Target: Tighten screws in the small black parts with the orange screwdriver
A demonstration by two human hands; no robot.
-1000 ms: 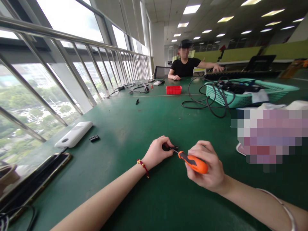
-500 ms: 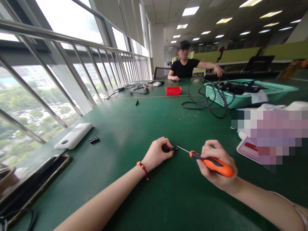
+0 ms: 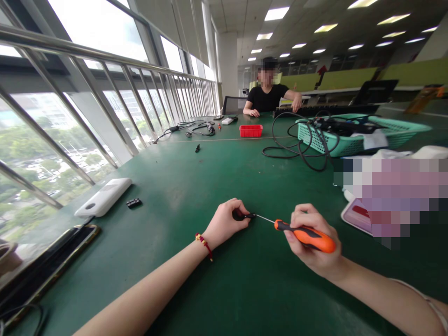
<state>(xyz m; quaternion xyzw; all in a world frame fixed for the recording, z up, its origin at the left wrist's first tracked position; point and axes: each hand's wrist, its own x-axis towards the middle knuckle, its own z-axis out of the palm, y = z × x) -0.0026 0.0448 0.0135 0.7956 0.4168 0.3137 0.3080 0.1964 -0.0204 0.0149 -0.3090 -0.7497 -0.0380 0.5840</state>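
My left hand [image 3: 227, 222] pinches a small black part [image 3: 250, 215] just above the green table [image 3: 182, 186]; most of the part is hidden by the fingers, so its kind is unclear. In my right hand [image 3: 315, 238] is a screwdriver [image 3: 308, 237] with an orange and black handle. Its thin metal shaft points left, and the tip meets the end of the black part or lies right at it. To the left, another small black piece [image 3: 134, 203] rests on the table.
A white power bank [image 3: 105, 198] and a phone [image 3: 52, 270] lie at the left. Farther off are a tiny black piece [image 3: 198, 148], a red bin [image 3: 251, 131], cables [image 3: 203, 127] and a teal basket [image 3: 343, 148]. A person [image 3: 268, 98] sits at the far end.
The screwdriver tip and the black part look closer together, with both hands nearly in place. The far person's outstretched arm has drawn in, a long dark object now reaching farther left by it.
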